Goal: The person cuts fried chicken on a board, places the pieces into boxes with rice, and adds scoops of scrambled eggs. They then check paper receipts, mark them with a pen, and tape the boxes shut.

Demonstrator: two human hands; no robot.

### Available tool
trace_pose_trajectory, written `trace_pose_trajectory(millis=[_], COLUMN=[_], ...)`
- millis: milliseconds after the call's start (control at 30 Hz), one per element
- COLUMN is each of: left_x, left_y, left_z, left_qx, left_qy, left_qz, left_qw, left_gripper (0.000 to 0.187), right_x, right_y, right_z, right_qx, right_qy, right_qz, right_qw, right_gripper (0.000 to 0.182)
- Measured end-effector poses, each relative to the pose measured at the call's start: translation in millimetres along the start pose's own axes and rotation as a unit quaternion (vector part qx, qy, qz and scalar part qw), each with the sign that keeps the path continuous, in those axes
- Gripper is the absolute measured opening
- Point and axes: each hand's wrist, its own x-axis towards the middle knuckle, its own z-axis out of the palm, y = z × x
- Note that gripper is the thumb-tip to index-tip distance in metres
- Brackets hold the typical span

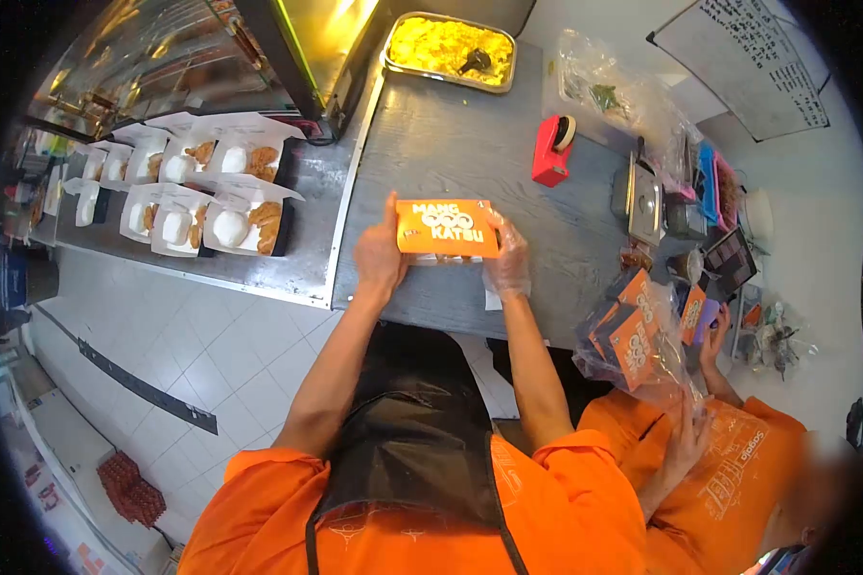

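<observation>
Between my two hands is an orange food box [446, 228] with white "MANG KATSU" lettering on its lid, above the grey table. My left hand [380, 251], bare, grips its left end with the thumb pointing up along the side. On the right end, my right hand [508, 254] wears a clear plastic glove and has its fingers closed on the box edge. Something pale shows under the box's near edge, too small to make out. A bit of white paper or plastic hangs below my right hand.
Open boxes of rice and fried cutlets [230, 228] stand in rows at left. A tray of yellow food [451, 48] with a black utensil lies at the back, near a red tape dispenser [552, 153]. At right a co-worker's hand [676, 441] holds a plastic bag of orange boxes [633, 335].
</observation>
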Motion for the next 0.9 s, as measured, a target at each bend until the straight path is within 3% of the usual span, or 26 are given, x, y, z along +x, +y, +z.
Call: trace_pose_trajectory(millis=[33, 67, 133, 233, 333, 367, 400, 433, 467, 500, 533, 600, 633, 667, 767, 833, 900], left_x=[-2.9, -7.1, -17.5, -19.2, -24.5, -22.3, -24.3, -30.1, -36.5, -43.9, -47.4, -48.0, -43.9, -35.7, 4.8, 35.1, 57.1], left_y=[-6.2, -12.2, -29.1, -34.1, -34.8, -37.8, -44.3, -55.2, -67.7, -85.0, -112.5, -153.1, -183.1, -204.7, -239.9, -244.3, -257.3], left_z=[2.7, 7.8, 13.7, -8.6, -49.1, -61.5, -75.7, -90.8, -104.5, -115.1, -121.7, -147.2, -155.9, -170.4, -186.3, -184.8, -173.8], left_qx=[0.039, 0.040, -0.003, 0.031, 0.063, 0.071, 0.078, -0.006, -0.091, -0.104, -0.115, -0.145, -0.110, -0.046, 0.024, 0.114, 0.099], left_qy=[-0.058, -0.052, -0.017, 0.007, 0.002, 0.013, 0.020, 0.022, 0.024, 0.084, 0.130, 0.238, 0.228, 0.224, 0.228, 0.113, 0.050], left_qz=[0.022, 0.019, 0.151, 0.231, 0.256, 0.288, 0.280, 0.238, 0.197, 0.141, 0.083, -0.003, -0.066, -0.050, 0.039, -0.005, 0.008], left_qw=[0.997, 0.998, 0.988, 0.972, 0.965, 0.955, 0.956, 0.971, 0.976, 0.981, 0.981, 0.960, 0.965, 0.972, 0.973, 0.987, 0.994], left_gripper=[0.090, 0.090, 0.096, 0.107, 0.106, 0.101, 0.101, 0.091, 0.080, 0.048, 0.035, 0.013, 0.010, 0.011, 0.018, 0.023, 0.030], right_x=[-4.0, -8.3, -14.0, -5.0, 3.1, 8.2, 12.5, 12.3, 13.1, 16.6, 19.6, 27.0, 31.5, 36.5, 42.7, 34.2, 14.6], right_y=[-1.4, -3.1, 0.6, -45.8, -94.9, -116.9, -133.9, -151.1, -168.1, -184.4, -200.7, -228.9, -246.4, -258.9, -277.4, -266.6, -236.1], right_z=[-0.5, -0.8, -13.7, -42.7, -60.8, -61.0, -53.7, -36.2, -14.8, 12.4, 41.8, 113.1, 153.3, 185.9, 237.0, 256.0, 263.8], right_qx=[0.000, 0.002, -0.068, -0.140, -0.216, -0.186, -0.157, -0.164, -0.160, -0.078, 0.005, -0.043, -0.070, -0.096, -0.098, -0.132, -0.171], right_qy=[0.003, 0.005, -0.087, -0.184, -0.221, -0.166, -0.112, -0.059, -0.059, -0.103, -0.145, -0.264, -0.325, -0.383, -0.417, -0.435, -0.449], right_qz=[-0.014, -0.028, -0.045, -0.134, -0.181, -0.133, -0.079, -0.033, -0.036, 0.008, 0.053, 0.001, 0.044, 0.087, 0.069, 0.099, 0.137], right_qw=[1.000, 1.000, 0.993, 0.964, 0.934, 0.959, 0.978, 0.984, 0.985, 0.992, 0.988, 0.964, 0.942, 0.915, 0.901, 0.885, 0.866], right_gripper=[0.030, 0.036, 0.055, 0.075, 0.072, 0.065, 0.057, 0.042, 0.042, 0.038, 0.036, 0.040, 0.042, 0.044, 0.053, 0.046, 0.040])
